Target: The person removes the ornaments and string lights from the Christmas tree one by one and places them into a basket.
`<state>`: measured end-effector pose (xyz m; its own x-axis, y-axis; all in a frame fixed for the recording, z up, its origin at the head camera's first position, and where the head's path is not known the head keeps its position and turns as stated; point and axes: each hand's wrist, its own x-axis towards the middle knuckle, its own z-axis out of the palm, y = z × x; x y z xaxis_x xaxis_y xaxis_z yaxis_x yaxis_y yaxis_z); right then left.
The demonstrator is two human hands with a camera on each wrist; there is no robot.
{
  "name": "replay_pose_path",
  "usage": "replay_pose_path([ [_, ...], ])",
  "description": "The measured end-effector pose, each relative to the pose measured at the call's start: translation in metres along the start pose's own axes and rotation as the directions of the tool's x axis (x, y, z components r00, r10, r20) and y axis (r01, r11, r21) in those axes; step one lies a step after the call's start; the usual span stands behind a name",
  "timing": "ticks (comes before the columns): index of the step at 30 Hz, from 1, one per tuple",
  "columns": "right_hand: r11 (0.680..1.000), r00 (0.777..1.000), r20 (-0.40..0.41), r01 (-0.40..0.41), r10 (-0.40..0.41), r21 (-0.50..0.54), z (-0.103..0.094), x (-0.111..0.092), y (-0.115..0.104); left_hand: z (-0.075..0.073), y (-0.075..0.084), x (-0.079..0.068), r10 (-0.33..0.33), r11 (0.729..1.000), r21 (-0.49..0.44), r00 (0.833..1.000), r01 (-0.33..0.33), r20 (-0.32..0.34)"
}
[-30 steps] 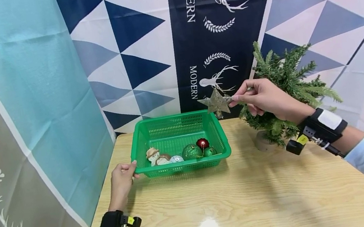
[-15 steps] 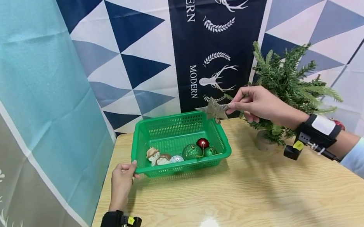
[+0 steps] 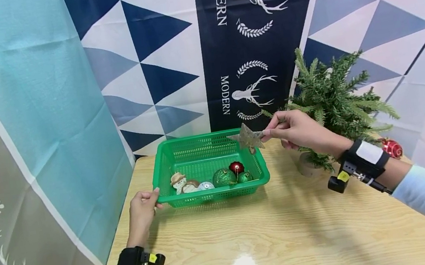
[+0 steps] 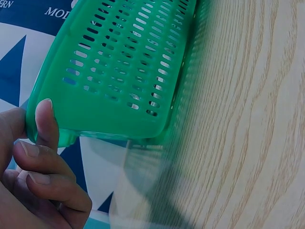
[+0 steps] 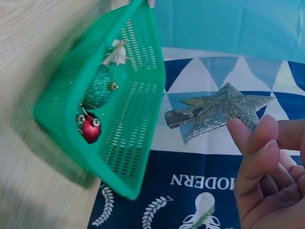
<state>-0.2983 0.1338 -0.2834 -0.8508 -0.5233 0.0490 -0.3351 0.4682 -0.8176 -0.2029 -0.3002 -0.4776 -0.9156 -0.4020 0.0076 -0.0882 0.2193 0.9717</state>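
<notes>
My right hand (image 3: pixel 300 130) pinches one point of a glittery star tree topper (image 3: pixel 248 137) between thumb and fingers. The star hangs over the right rear corner of a green plastic basket (image 3: pixel 215 191). In the right wrist view, the topper's hollow socket (image 5: pixel 178 118) points toward the basket. My left hand (image 3: pixel 142 211) grips the basket's rim at its near left corner; in the left wrist view the thumb and index finger lie on either side of the rim. Inside the basket are a snowman ornament (image 3: pixel 179 182), a large green bauble (image 3: pixel 224 177), a red bauble (image 3: pixel 236 167) and others.
A small artificial Christmas tree (image 3: pixel 333 100) in a pot (image 3: pixel 309 164) stands right of the basket, partly behind my right hand. A red striped bauble (image 3: pixel 392 148) shows beyond my right wrist. Patterned curtains (image 3: pixel 169 65) hang behind the wooden table (image 3: pixel 212 242).
My right hand has moved left and down with the star topper, from beside the tree to over the basket's right end. The left hand has stayed on the rim.
</notes>
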Motion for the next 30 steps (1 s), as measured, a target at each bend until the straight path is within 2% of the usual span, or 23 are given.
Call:
replay_pose_path([
  [13, 1.0, 1.0, 0.013, -0.022, 0.022, -0.004, 0.013, 0.001, 0.019, 0.001, 0.0, -0.001, 0.017, 1.0, -0.001, 1.0, -0.017, 0.0],
  [19, 0.999, 0.998, 0.053, -0.036, 0.037, -0.002, 0.023, 0.0, 0.026, 0.001, 0.0, -0.001, 0.013, 1.0, 0.002, 1.0, -0.013, 0.002],
  [30, 0.996, 0.996, 0.076, -0.037, 0.043, -0.084, 0.039, 0.004, 0.027, 0.001, -0.001, -0.002, 0.021, 1.0, 0.009, 1.0, -0.021, -0.012],
])
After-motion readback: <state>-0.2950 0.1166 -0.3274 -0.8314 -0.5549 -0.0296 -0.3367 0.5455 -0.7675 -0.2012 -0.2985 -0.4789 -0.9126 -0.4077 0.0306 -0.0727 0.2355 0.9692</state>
